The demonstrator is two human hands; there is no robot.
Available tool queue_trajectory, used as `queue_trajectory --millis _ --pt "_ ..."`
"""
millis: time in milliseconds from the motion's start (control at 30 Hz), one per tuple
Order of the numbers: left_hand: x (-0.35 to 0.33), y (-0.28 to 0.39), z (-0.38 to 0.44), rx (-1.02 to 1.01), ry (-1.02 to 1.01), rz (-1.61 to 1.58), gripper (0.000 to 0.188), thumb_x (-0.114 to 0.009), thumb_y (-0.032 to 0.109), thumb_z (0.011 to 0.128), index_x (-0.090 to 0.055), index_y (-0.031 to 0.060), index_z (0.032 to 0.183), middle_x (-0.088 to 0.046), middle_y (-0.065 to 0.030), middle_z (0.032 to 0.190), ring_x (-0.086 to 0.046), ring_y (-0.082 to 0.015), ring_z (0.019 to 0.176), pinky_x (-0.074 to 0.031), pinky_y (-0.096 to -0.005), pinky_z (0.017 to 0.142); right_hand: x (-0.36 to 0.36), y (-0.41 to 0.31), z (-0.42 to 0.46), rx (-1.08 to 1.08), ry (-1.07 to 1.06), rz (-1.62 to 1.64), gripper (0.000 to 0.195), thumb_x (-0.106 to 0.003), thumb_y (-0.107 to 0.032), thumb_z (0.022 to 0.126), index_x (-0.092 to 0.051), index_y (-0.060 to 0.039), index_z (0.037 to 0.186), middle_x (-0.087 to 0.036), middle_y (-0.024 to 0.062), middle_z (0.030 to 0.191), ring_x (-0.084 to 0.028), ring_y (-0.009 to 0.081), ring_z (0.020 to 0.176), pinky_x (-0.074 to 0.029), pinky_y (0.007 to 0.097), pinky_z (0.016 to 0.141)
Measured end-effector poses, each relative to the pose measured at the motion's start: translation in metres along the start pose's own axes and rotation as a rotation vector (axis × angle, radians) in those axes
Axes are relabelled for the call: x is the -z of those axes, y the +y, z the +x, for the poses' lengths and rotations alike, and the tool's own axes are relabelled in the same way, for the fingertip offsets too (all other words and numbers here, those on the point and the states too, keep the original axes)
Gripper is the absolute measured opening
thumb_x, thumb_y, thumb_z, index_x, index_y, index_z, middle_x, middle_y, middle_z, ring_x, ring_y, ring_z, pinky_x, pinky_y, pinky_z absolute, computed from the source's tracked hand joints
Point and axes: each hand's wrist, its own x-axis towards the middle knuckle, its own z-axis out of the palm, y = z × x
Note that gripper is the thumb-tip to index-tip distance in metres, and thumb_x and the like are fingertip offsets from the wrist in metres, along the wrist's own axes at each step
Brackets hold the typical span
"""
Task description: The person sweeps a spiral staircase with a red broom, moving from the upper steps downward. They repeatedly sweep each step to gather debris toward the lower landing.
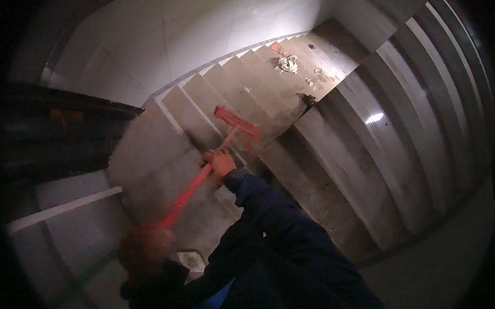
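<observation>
A red broom [189,190] slants across the middle of the view, held in both my hands. My right hand [219,164] grips its handle partway down, fingers wrapped round it. Lower left, my left hand [148,247] is blurred and closed about the upper end of the handle. The red broom head [239,123] is over the upper steps of a descending staircase [229,86]; whether its bristles touch a tread cannot be told. A dark plastic-looking scrap [305,101] lies beyond the head, near the stairs' right side.
Crumpled pale material [287,64] and a red scrap [277,48] lie farther down. Another flight of steps [354,154] runs along the right. A pale panelled wall [202,30] borders the left of the stairs. A pale mesh-patterned item [192,259] is near my left forearm.
</observation>
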Motion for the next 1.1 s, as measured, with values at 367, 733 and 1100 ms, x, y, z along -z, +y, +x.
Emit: queue_trajectory --millis 367,733,1100 --pt "-0.015 -0.009 0.014 -0.076 -0.336 -0.349 0.013 -0.066 0.013 0.073 -0.056 0.0051 0.075 -0.057 -0.0122 0.072 -0.059 -0.0268 0.063 -0.051 -0.0367 0.062 -0.026 -0.005 -0.018 -0.207 -0.07 0.155 0.024 -0.062 -0.029 0.084 -0.058 -0.0101 0.098 -0.058 0.0147 0.101 -0.052 0.0372 0.105 -0.043 0.0521 0.083" --pt "-0.098 -0.116 -0.016 -0.001 -0.031 -0.715 0.009 -0.054 -0.001 0.071 -0.05 0.0032 0.078 -0.061 -0.0138 0.088 -0.062 -0.0297 0.085 -0.048 -0.0399 0.084 0.08 0.133 0.013 -0.142 0.142 -0.353 0.026 -0.063 -0.016 0.081 -0.058 -0.0085 0.105 -0.057 0.0166 0.108 -0.054 0.0377 0.105 -0.049 0.045 0.086" --pt "-0.112 -0.075 0.04 -0.403 -0.004 -0.52 0.01 -0.057 0.011 0.077 -0.05 0.0039 0.08 -0.065 -0.0186 0.094 -0.063 -0.0359 0.088 -0.049 -0.0497 0.085 0.174 0.087 0.062 -0.059 0.473 -0.321 0.021 -0.061 -0.021 0.085 -0.055 -0.0072 0.099 -0.054 0.0167 0.106 -0.053 0.0373 0.105 -0.049 0.0433 0.084"
